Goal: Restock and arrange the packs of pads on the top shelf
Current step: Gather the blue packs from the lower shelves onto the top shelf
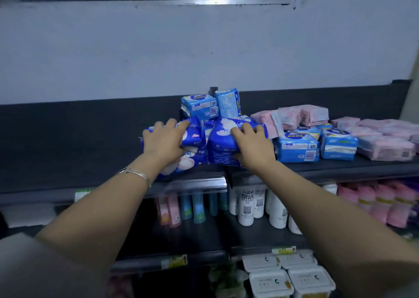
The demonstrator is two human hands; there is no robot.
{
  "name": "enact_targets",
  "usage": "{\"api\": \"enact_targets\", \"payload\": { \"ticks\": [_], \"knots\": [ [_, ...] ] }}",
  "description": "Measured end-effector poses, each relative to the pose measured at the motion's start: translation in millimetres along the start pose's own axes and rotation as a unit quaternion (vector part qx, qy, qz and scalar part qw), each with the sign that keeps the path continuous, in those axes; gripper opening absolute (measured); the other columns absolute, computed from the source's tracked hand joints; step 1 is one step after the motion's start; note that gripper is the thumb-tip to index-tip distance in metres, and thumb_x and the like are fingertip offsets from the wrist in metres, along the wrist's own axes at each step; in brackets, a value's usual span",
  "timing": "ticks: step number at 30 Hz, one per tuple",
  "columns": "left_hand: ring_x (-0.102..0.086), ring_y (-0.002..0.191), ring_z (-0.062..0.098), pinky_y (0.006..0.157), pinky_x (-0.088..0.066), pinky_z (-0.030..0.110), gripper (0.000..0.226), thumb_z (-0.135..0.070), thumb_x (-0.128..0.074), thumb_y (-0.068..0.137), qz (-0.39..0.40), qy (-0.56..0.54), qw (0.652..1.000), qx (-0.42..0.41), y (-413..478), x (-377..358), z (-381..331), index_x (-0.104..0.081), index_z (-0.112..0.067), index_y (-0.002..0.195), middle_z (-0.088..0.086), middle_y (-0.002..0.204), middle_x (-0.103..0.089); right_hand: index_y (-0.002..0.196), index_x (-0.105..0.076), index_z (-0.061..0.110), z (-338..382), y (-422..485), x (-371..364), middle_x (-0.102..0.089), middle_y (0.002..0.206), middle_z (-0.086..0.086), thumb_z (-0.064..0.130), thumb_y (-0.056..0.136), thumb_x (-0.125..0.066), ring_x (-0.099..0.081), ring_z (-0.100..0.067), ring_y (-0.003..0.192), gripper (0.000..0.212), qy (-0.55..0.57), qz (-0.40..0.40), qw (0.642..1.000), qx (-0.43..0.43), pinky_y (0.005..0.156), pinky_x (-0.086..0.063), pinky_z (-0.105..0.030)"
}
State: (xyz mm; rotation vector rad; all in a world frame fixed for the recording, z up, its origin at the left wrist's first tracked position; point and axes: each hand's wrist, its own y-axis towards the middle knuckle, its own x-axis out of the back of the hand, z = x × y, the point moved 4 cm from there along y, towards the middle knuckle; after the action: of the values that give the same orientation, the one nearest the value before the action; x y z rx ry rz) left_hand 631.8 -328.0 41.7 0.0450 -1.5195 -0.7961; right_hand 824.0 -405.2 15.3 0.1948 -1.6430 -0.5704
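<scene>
Pale painted wall (204, 48) rises behind the dark top shelf (68, 143). At its front edge the left hand (163, 142) clasps a dark blue plastic pack of pads (195, 138), fingers curled over its top. The right hand (251, 146) clasps a second dark blue plastic pack (221, 145) touching the first. Just beyond the hands sits a pair of light blue packs (199, 107). Right of the right hand lie a row of light blue packs (297, 148) and flat pink packs (385, 143). Below the hands stand white bottles (246, 204).
</scene>
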Motion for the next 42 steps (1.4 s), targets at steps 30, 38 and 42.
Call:
{"api": "enact_targets", "payload": {
  "ticks": [30,38,42],
  "knots": [
    [-0.042,0.123,0.028,0.092,-0.039,0.043,0.073,-0.058,-0.057,0.084,0.241,-0.063,0.963,-0.105,-222.1,-126.9,-64.0,-0.025,-0.031,0.143,0.000,0.135,-0.044,0.134,-0.040,0.021,0.9,-240.1,-105.2,-0.042,0.133,-0.007,0.049,0.082,-0.068,-0.038,-0.036,0.124,0.065,0.045,0.301,0.945,-0.121,0.088,-0.044,-0.045],
    [-0.046,0.118,0.029,0.091,-0.040,0.043,0.068,-0.050,-0.060,0.082,0.287,-0.065,0.946,-0.134,-313.2,-243.4,-71.3,-0.030,-0.031,0.141,0.000,0.131,-0.047,0.135,-0.041,0.022,22.8,-336.4,-225.2,-0.044,0.131,-0.009,0.046,0.082,-0.066,-0.040,-0.035,0.123,0.064,0.071,0.396,0.900,-0.170,0.093,-0.043,-0.044],
    [-0.044,0.120,0.029,0.092,-0.040,0.042,0.066,-0.044,-0.059,0.084,0.336,-0.070,0.930,-0.130,-374.4,-307.6,-78.4,-0.030,-0.028,0.141,0.000,0.134,-0.045,0.141,-0.035,0.023,32.9,-386.9,-293.6,-0.039,0.139,-0.007,0.047,0.084,-0.066,-0.035,-0.036,0.129,0.069,0.073,0.452,0.872,-0.173,0.095,-0.044,-0.045]
  ]
}}
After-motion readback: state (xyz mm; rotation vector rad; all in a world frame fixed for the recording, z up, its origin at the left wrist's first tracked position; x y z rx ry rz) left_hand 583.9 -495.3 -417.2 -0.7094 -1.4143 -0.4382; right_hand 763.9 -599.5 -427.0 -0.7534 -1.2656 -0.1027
